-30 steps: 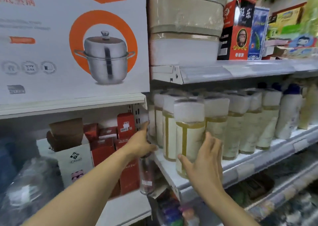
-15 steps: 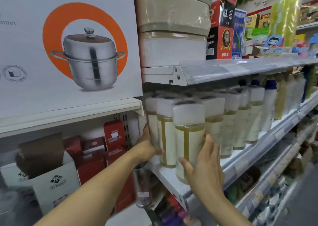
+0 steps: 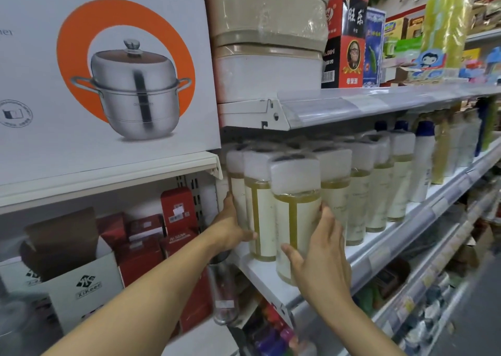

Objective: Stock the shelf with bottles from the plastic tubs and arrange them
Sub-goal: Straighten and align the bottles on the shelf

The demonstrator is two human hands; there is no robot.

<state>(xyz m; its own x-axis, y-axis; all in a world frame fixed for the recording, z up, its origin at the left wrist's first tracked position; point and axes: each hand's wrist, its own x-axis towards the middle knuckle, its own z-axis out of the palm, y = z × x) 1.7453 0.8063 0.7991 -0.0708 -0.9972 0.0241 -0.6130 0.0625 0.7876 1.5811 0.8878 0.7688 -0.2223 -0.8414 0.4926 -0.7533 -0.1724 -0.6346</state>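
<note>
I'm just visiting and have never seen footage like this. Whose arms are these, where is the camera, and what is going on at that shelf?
There is no machine here: a person wears one camera on the head, looking forward and down, so you see their own two bare arms. They face a shop shelf lined with tall bottles of yellowish liquid with white caps. The right hand curls its fingers round the front bottle near the shelf edge. The left hand presses against the side of the leftmost bottles, with its thumb on the next one. Left of them stands a large box picturing a steel pot, with red boxes below it.
</note>
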